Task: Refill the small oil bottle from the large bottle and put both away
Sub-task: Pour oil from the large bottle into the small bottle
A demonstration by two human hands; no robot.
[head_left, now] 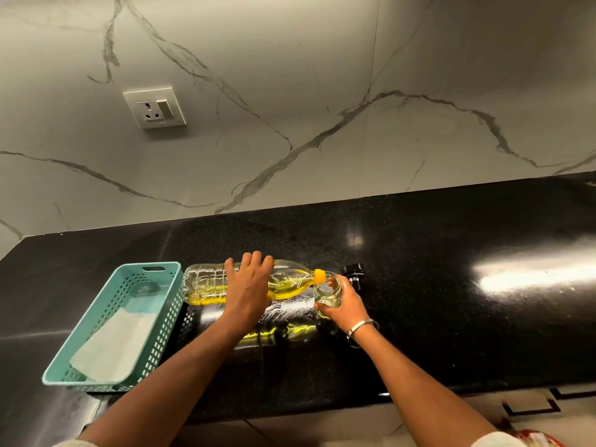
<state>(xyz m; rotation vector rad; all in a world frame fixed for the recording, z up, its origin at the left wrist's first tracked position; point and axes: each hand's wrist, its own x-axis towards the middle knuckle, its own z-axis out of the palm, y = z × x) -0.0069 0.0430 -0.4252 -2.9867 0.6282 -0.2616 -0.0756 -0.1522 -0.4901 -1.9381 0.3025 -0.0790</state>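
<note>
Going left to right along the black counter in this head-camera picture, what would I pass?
Teal basket with a white sheet inside → large oil bottle tipped on its side under the left hand → small glass bottle in the right hand → black cap.

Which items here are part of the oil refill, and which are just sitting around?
In the job:
- large bottle, tipped on its side, under the left hand
- small bottle, held at its mouth by the right hand
- black cap, off, lying on the counter

Lying about:
- teal basket holding a white cloth
- wall socket
</note>
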